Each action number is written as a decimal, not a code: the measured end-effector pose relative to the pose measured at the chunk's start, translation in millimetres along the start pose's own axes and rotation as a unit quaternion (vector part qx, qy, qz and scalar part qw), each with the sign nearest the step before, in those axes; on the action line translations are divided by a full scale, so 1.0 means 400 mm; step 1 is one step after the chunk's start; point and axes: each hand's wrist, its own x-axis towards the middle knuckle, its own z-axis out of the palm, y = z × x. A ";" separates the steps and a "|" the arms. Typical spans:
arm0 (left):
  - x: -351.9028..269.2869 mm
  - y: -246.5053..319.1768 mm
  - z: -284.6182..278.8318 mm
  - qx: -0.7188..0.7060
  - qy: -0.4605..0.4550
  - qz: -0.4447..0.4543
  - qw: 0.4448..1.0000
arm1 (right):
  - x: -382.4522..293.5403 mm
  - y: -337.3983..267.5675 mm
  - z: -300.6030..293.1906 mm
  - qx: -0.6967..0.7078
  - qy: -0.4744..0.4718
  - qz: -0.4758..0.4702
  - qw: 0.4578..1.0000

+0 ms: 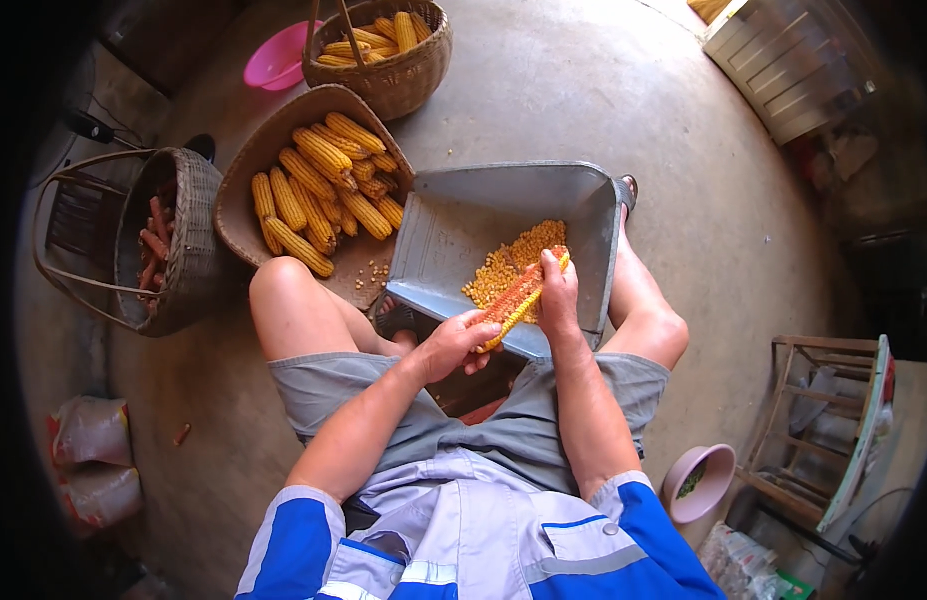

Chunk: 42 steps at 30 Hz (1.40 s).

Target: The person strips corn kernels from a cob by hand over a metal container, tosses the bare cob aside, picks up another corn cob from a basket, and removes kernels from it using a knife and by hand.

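A partly shelled corn cob (516, 296) slants between my hands, its bare reddish side up and a strip of yellow kernels along the lower right edge. My left hand (456, 341) grips its near end; my right hand (558, 289) holds the far end, thumb on top. Beneath it, a grey metal scoop-shaped bin (448, 225) rests between my legs, with loose corn kernels (501, 270) heaped inside. To its left, a shallow woven basket (238, 202) holds several whole corn cobs (306, 176) and a few loose kernels.
A handled wicker basket (403, 82) of corn and a pink basin (272, 60) stand beyond. At left, another handled basket (197, 217) holds bare cobs (155, 240). A pale pink bowl with greens (715, 480) and a wooden rack (808, 450) are at right; plastic sacks (95, 457) lie lower left.
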 end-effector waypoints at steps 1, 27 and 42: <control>0.002 -0.002 0.003 -0.001 0.000 -0.002 1.000 | -0.002 0.004 -0.004 0.000 0.002 0.001 1.000; -0.003 -0.029 0.039 0.209 0.129 0.006 0.969 | -0.004 0.023 -0.005 -0.197 0.094 0.049 0.975; 0.015 -0.016 0.036 0.197 0.123 0.006 0.973 | 0.000 0.017 -0.017 -0.225 0.085 0.085 0.967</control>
